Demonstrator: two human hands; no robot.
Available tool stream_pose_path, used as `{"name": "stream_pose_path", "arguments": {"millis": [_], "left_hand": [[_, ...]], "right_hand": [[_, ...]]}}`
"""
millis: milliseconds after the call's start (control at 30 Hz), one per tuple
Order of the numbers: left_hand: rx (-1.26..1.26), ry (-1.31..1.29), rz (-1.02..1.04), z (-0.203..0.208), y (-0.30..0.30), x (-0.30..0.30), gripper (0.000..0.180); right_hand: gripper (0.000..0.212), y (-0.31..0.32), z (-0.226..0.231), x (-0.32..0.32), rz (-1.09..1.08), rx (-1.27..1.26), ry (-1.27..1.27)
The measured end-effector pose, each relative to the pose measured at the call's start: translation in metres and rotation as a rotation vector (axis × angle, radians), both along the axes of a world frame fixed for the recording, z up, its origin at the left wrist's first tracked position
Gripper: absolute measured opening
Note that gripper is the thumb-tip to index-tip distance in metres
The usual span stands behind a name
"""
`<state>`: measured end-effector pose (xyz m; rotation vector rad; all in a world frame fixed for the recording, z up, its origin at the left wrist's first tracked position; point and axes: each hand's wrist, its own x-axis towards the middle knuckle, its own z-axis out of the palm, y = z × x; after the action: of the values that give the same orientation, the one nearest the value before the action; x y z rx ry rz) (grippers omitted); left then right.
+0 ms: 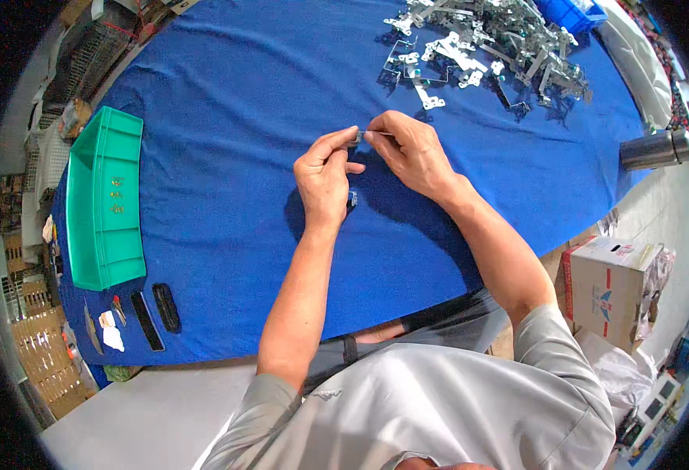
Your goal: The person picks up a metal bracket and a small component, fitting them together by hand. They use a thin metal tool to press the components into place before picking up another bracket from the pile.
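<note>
Over the middle of the blue cloth, my left hand (325, 176) is closed on a small metal bracket (356, 139), most of it covered by the fingers. Opposite it, my right hand (415, 153) pinches a thin wire-like metal piece (386, 133), and the fingertips of both hands almost meet at the bracket. A small shiny metal bit (352, 199) shows beside the left wrist; whether it belongs to the held bracket I cannot tell. Beyond my right hand, a heap of similar metal brackets (509, 43) lies on the cloth, with bent wires among the loose pieces at its near side.
At the left lies a green plastic bin (105, 262) with small brass-coloured pieces in it. Near it are a black strip (148, 321), a black oblong object (166, 307) and white scraps (111, 332). A blue basket (575, 17), metal flask (656, 150) and cardboard box (607, 286) are at right.
</note>
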<state>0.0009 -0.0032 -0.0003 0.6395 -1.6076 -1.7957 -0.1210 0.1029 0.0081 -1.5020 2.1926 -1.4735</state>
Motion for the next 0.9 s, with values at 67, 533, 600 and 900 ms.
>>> {"name": "stream_pose_path", "arguments": {"millis": [67,533,600,900], "left_hand": [[-0.018,0.002,0.002,-0.002,-0.001,0.0,0.033],[-0.024,0.014,-0.005,-0.002,-0.001,0.001,0.032],[-0.026,0.014,-0.006,-0.002,0.0,0.0,0.032],[-0.026,0.006,0.015,-0.001,0.002,-0.002,0.03]], "right_hand": [[0.014,0.0,-0.001,-0.002,0.005,-0.024,0.099],[0.015,0.0,0.0,0.004,0.007,-0.002,-0.064],[0.016,0.0,-0.004,-0.001,0.027,-0.003,-0.055],[0.016,0.0,-0.002,0.001,0.013,-0.037,-0.032]]}}
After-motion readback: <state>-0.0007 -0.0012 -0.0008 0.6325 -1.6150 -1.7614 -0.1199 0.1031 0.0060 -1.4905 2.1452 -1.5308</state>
